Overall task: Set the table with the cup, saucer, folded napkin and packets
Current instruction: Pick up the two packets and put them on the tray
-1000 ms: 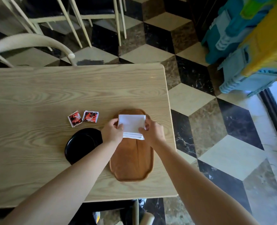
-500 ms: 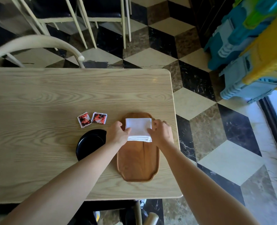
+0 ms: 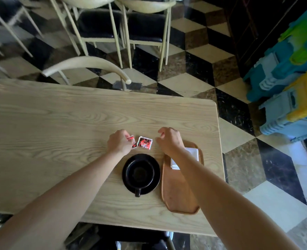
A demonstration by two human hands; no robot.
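Note:
A black cup (image 3: 141, 173) stands on a black saucer (image 3: 156, 175) on the wooden table (image 3: 59, 132), its handle toward me. Right of it lies a wooden tray (image 3: 177, 197) with the folded white napkin (image 3: 193, 153) at its far end, partly hidden by my right forearm. Two red packets lie beyond the saucer. My left hand (image 3: 119, 144) pinches the left packet (image 3: 133, 143), which is partly covered by my fingers. My right hand (image 3: 169, 140) hovers just right of the second packet (image 3: 145, 142), fingers curled and apart, holding nothing.
A cream chair back (image 3: 87, 64) stands at the table's far edge, with more chairs (image 3: 116, 24) behind it. The table's right edge (image 3: 220, 141) drops to a checkered floor. Blue and yellow plastic pieces (image 3: 289, 73) are stacked at the right.
Both hands have let go of the napkin, which stays on the tray, and moved up and left to the packets. My left hand now grips one packet. The view has shifted.

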